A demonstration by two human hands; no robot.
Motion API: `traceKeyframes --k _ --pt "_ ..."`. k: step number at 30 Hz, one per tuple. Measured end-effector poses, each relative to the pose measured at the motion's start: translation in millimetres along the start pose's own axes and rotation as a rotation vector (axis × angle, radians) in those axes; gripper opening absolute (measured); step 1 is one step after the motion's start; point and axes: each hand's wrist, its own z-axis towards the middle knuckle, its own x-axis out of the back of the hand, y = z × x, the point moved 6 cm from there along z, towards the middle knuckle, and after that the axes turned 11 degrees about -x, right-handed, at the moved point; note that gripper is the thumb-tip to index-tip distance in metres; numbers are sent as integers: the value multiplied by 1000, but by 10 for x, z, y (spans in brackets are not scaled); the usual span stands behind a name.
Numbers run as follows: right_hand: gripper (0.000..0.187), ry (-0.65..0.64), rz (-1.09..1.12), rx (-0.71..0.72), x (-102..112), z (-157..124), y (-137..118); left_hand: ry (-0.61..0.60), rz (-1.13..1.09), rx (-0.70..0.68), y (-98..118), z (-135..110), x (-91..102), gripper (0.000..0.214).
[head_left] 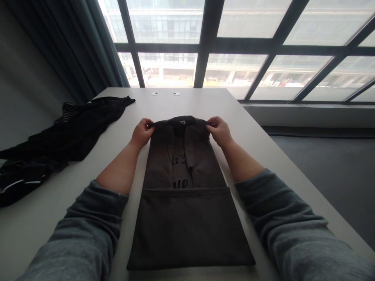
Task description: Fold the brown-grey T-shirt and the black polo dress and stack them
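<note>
A dark grey-brown shirt point(190, 226) lies partly folded on the white table in front of me. Its sides are turned inward over black printed lettering, and its lower part is folded up across the middle. At the far end, the black inner collar shows a small pale label. My left hand point(142, 132) pinches the far left shoulder corner between thumb and fingers. Opposite it, my right hand point(218, 130) grips the far right corner the same way. The top edge is stretched between the two hands.
A heap of black clothes point(70, 132) lies along the table's left side. Two round grommets point(176, 93) sit near the far edge of the white table point(202, 99). Beyond are large windows and a dark curtain point(76, 43); grey floor shows at right.
</note>
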Motion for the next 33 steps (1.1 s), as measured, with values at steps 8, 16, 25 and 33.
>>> traceKeyframes --k 8,16,25,33 --pt "31 44 -39 74 49 5 -83 34 -18 -19 -21 24 25 25" --pt "26 68 -144 74 90 -24 -155 32 -79 -2 16 25 6 24" --pt "22 5 -194 90 44 -70 -218 -135 252 -183 311 -6 -39 36" --pt "27 -13 -312 149 60 -83 -250 -158 410 -215 326 -26 -6 22"
